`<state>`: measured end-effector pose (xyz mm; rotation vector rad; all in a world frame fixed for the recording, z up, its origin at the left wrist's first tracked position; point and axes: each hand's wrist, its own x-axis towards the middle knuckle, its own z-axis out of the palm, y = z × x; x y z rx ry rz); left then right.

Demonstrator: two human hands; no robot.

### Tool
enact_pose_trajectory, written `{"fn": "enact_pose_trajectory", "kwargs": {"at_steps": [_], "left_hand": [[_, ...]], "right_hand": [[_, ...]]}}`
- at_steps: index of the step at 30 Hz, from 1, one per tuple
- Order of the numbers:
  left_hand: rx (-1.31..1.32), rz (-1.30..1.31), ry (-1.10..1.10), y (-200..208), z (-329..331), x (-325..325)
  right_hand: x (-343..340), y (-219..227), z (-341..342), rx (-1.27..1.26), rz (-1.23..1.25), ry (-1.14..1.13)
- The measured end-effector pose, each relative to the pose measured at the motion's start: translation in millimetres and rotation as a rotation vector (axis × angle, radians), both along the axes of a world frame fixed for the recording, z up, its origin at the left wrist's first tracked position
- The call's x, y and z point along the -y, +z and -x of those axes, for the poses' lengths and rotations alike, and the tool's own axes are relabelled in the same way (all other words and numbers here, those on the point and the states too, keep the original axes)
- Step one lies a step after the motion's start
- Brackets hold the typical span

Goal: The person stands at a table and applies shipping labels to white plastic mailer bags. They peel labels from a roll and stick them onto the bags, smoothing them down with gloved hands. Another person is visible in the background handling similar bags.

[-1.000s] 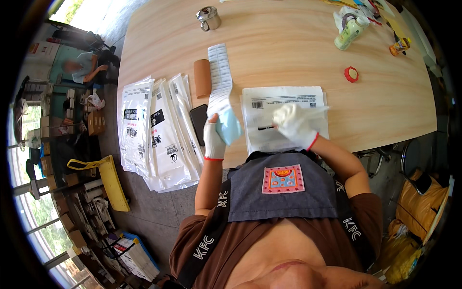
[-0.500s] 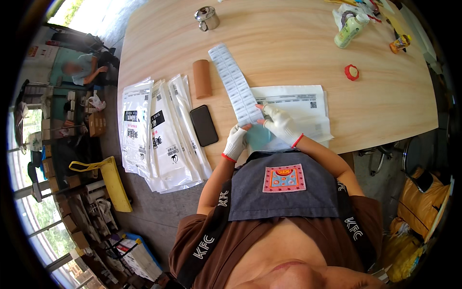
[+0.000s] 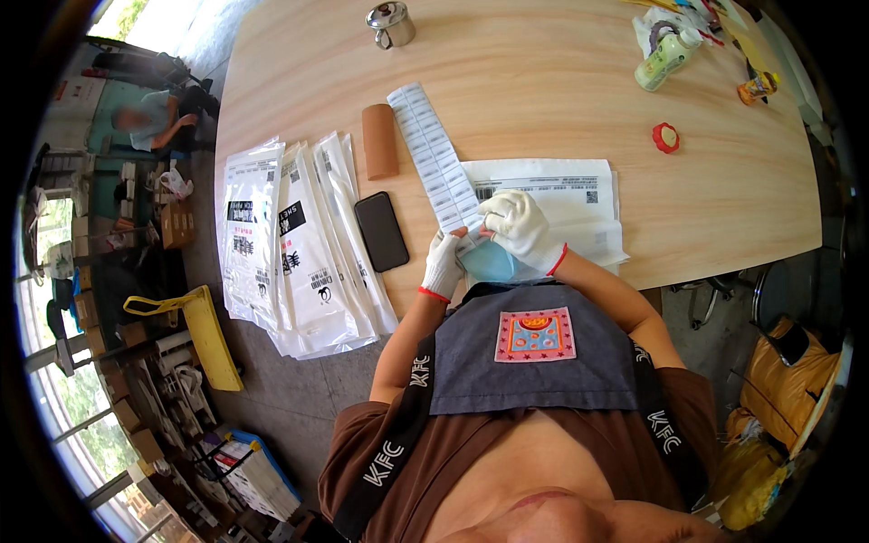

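A long strip of white printed labels (image 3: 433,149) slants across the table, its near end in front of my body. My left hand (image 3: 443,264), in a white glove with bare fingertips and a red cuff, pinches the strip's near left corner. Gloved the same way, my right hand (image 3: 518,226) is closed, its fingertips pinched at the near right corner of the strip. Light blue backing (image 3: 491,261) curls below the fingers. Beneath my right hand lies a flat white printed plastic bag (image 3: 550,174). Exactly what the right fingertips pinch is partly hidden by the hand.
Several white plastic packages (image 3: 299,244) overlap at the left edge, beside a black phone (image 3: 382,232) and a brown cardboard tube (image 3: 380,142). Farther off stand a metal cup (image 3: 391,25), a green bottle (image 3: 665,61) and a red round object (image 3: 666,138). A person (image 3: 152,122) sits far left.
My right hand has turned and curled its fingers in at the strip's near end. The light blue backing shows more broadly below. My left hand keeps its place.
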<state>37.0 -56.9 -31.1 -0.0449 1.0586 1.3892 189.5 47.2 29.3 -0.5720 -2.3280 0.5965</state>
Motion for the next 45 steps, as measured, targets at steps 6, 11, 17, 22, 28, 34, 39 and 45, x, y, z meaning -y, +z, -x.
{"fn": "enact_pose_trajectory", "kwargs": {"at_steps": [6,11,17,22,28,34,39,45], "left_hand": [[-0.038,0.113,-0.009,1,4,3],[-0.064,0.036,-0.036,3,3,3],[-0.083,-0.01,-0.01,-8,3,9],[-0.085,0.011,-0.025,-9,5,8],[-0.078,-0.005,-0.018,-5,3,8],[-0.056,-0.002,0.017,-1,1,7],[-0.093,0.019,-0.009,-4,2,7],[-0.08,-0.002,-0.011,-6,4,8]], "right_hand": [[-32,-38,2,-0.072,1.067,-0.201],[-51,-34,7,0.223,0.848,-0.315],[-48,-46,13,0.23,0.68,-0.36],[-46,-45,17,0.25,0.553,-0.399],[-45,-56,19,0.261,0.445,-0.42],[-41,-53,20,0.294,0.417,-0.434],[-47,-48,21,0.328,0.245,-0.498],[-79,-27,13,0.501,-0.021,-0.391]]}}
